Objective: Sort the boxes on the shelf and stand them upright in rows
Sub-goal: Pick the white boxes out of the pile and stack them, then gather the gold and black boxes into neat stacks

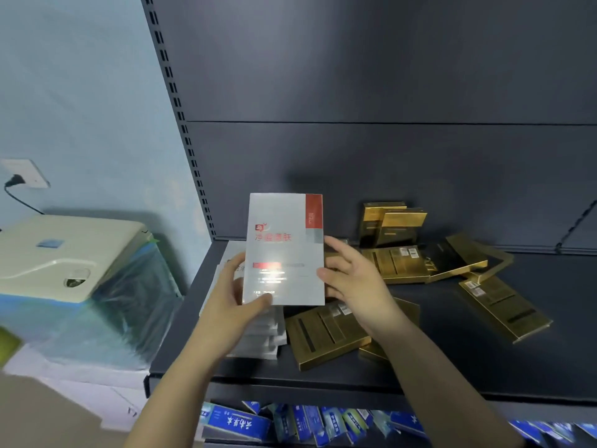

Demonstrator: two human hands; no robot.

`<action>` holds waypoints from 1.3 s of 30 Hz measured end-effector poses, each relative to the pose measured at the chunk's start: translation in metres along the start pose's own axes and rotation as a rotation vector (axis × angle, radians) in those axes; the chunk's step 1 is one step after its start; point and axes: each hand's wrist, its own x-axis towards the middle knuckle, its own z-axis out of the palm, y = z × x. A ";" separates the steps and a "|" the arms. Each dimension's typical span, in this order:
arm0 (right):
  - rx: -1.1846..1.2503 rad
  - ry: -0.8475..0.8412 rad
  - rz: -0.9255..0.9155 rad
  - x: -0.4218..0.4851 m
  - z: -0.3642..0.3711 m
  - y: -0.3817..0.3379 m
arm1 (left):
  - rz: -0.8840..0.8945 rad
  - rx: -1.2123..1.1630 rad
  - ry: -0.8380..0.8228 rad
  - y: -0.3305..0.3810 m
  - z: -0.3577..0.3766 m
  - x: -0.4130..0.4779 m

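Note:
A white box with a red corner panel [284, 250] is held upright above the dark shelf [484, 367]. My left hand [235, 295] grips its lower left edge, thumb on the front. At the box's right edge my right hand [352, 276] touches it with spread fingers. Under the left hand lies a stack of white boxes [261, 337] flat on the shelf. Several gold boxes [326, 334] lie scattered flat to the right, one [504, 308] near the shelf's middle. Two gold boxes [391, 226] stand upright at the back.
The shelf's dark back panel [387, 92] rises behind. A lower shelf holds several blue boxes [290, 421]. Left of the shelf stands a cream-coloured appliance [64, 253] wrapped in plastic, with a wall socket [26, 174] above it.

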 end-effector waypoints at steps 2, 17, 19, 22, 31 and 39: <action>-0.018 -0.024 -0.012 0.003 0.009 -0.001 | 0.040 0.069 0.075 0.001 -0.015 -0.001; -0.485 -0.130 -0.015 0.018 0.068 0.022 | -0.171 0.573 0.417 -0.029 -0.044 0.016; -0.477 -0.137 0.004 0.018 0.063 0.024 | -0.174 0.625 0.439 -0.024 -0.043 0.018; -0.465 -0.156 0.045 0.019 0.052 0.030 | -0.062 0.698 0.453 -0.013 -0.040 0.021; -0.287 0.072 0.109 0.014 0.002 0.049 | 0.318 0.431 0.155 0.024 0.028 0.020; -0.229 0.093 0.146 0.003 -0.068 0.056 | 0.163 0.524 -0.178 -0.003 0.128 0.022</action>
